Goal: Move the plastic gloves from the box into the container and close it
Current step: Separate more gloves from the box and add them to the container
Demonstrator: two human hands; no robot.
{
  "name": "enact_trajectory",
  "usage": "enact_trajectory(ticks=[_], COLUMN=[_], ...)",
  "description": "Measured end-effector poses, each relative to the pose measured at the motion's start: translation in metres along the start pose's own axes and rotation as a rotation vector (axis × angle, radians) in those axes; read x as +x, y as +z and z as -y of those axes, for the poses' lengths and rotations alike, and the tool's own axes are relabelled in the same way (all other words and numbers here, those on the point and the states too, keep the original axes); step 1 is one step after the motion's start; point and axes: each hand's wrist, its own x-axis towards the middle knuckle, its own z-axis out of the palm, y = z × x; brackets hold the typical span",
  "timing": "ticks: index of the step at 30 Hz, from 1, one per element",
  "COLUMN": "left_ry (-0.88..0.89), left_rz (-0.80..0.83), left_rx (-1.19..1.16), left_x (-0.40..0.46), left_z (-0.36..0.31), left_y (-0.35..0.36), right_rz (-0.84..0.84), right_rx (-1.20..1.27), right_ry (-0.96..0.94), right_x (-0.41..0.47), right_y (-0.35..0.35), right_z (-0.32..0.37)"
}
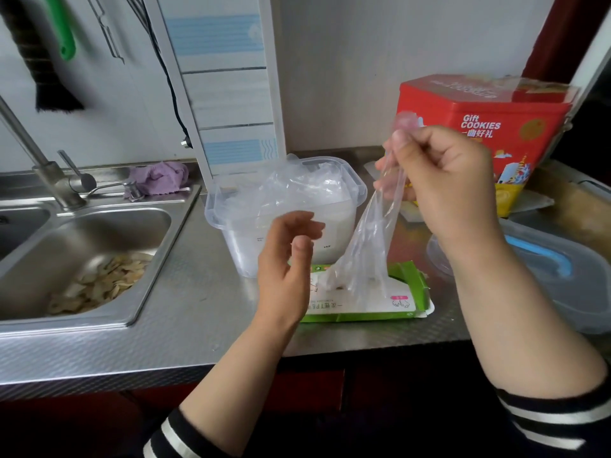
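We are partway through pulling gloves out of the box (367,299), the green-and-white carton lying flat on the counter (198,312) just in front of the container (284,209). Our right hand (443,180) is raised above and to the right of the container, fingers clenched around a bunched glove (367,256) whose lower end still trails into the box opening. Our left hand (291,259) hovers in front of the container, fingers loosely curled and holding nothing. The container stands open, with crumpled gloves already heaped to its rim. Its lid (562,279), we judge, is the clear one with a blue handle lying to the right of the container.

To do this well, we should lift straight up until the glove clears the box, steady the box with the free hand, then press the glove down into the container so the lid can seat.
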Motion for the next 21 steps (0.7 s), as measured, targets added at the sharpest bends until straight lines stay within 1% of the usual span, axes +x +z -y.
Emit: enact_trajectory(ticks=[1, 2, 5, 7, 10, 12, 14, 16, 18, 19, 20, 21], left_ry=[0.006, -0.013, -0.104, -0.114, -0.178, -0.221, -0.261, -0.273, -0.259, -0.241, -0.219, -0.193], left_rz=[-0.030, -0.009, 0.202, 0.255, 0.234, 0.192, 0.117, 0.040, 0.001, -0.002, -0.001, -0.004], left_rx=[0.001, 0.025, 0.220, 0.284, 0.166, 0.097, 0.040, 0.012, 0.028, 0.053, 0.090, 0.133], left_x=[0.006, 0.013, 0.030, 0.040, 0.052, 0.058, 0.063, 0.067, 0.070, 0.071, 0.071, 0.073], left_z=[-0.013, -0.025, -0.047, -0.052, -0.058, -0.060, -0.062, -0.061, -0.059, -0.058, -0.057, -0.056], left_y=[0.002, 0.006, 0.015, 0.019, 0.016, 0.012, 0.009, 0.005, 0.003, 0.002, 0.002, 0.002], right_rz=[0.015, 0.019, 0.004, 0.020, 0.061, 0.076, 0.145, 0.317, 0.492, 0.524, 0.507, 0.456], right_rx=[-0.023, -0.044, -0.096, -0.064, 0.147, 0.233, 0.203, 0.079, -0.082, -0.108, -0.077, -0.013], right_ry=[0.017, 0.024, 0.015, 0.044, 0.167, 0.255, 0.272, 0.187, 0.156, 0.168, 0.183, 0.196], right_x=[-0.002, -0.003, -0.005, -0.004, -0.001, 0.000, -0.006, -0.020, -0.033, -0.035, -0.035, -0.031], right_y=[0.002, 0.002, 0.006, 0.008, 0.009, 0.008, 0.006, 0.005, 0.011, 0.016, 0.022, 0.027], right_z=[0.000, 0.000, 0.001, 0.003, 0.005, 0.002, -0.004, -0.014, -0.022, -0.022, -0.023, -0.023])
